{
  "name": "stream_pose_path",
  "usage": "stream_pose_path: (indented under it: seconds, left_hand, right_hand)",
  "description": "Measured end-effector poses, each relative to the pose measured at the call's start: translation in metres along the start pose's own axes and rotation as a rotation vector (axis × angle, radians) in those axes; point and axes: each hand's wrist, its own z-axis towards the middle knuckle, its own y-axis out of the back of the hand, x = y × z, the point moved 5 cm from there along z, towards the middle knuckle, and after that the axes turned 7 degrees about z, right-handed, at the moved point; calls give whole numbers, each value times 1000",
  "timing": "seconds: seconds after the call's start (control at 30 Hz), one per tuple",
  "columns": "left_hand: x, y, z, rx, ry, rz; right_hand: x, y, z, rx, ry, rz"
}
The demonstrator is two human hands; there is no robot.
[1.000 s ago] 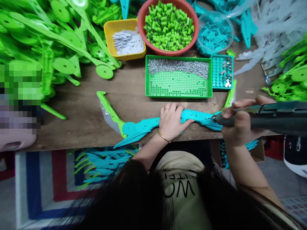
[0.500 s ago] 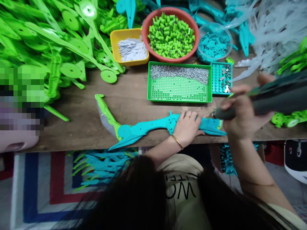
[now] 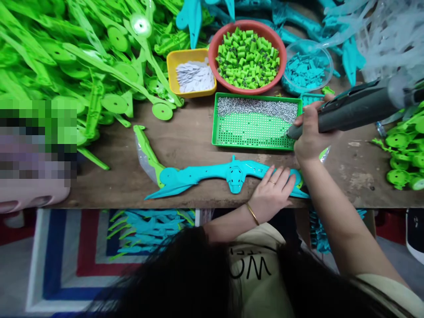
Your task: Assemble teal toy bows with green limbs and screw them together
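I had the cyan toy bow [image 3: 217,171] lying lengthwise near the close edge of the worktop [image 3: 190,143], so I took its central hub [image 3: 235,179] as the middle of my clock. Its left limb ended toward ten o'clock in a green tip [image 3: 149,152] with a translucent insert. At four o'clock the left hand [image 3: 274,189] lay palm down over the right limb, fingers slightly bent and close together; with the thumb hidden, I could not tell whether it gripped or merely pressed. The right hand [image 3: 313,132], at two o'clock, was wrapped around a dark electric screwdriver [image 3: 359,106], its nose aimed toward eight o'clock over the right end of the green tray [image 3: 251,130] (whether the bit touched anything was too small for me to make out). Loose screws [image 3: 258,107] were heaped along the tray's far side. Beyond, at twelve o'clock, I saw a red bowl [image 3: 248,91] of green cylinders [image 3: 248,57]. A heap of green parts [image 3: 82,53] filled ten o'clock.
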Motion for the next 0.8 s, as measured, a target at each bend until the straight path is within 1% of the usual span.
stream_pose_path:
  seconds: [0.07, 0.13, 0.23, 0.3, 0.37, 0.47, 0.53, 0.6, 0.7, 0.8]
  left_hand:
    - [-1, -7, -2, -47, 13, 17]
    - [0, -10, -2, -75, 11, 9]
    - [3, -11, -1, -101, 15, -20]
    - [4, -11, -1, -130, 39, -28]
    - [3, -12, -1, -155, 52, -24]
    - [2, -18, -1, -149, 42, -16]
    - [2, -21, -1, -134, 44, -18]
    - [2, -23, -1, -119, 48, -32]
    - [2, -23, -1, -114, 57, -46]
    - [1, -22, 0, -145, 59, -20]
  right_hand:
    - [6, -4, 4, 22, -25, 16]
    - [21, -5, 9, 31, -14, 28]
    - [57, 5, 13, -7, 82, 56]
    - [82, 17, 8, 4, 113, 73]
    - [102, 29, -1, 55, 73, 63]
    - [118, 44, -18, 109, -4, 23]
    - [122, 51, -27, 127, -33, 11]
    - [118, 55, -33, 153, -93, 13]
    - [102, 60, -43, 214, -186, 9]
    - [86, 69, -51, 221, -201, -37]
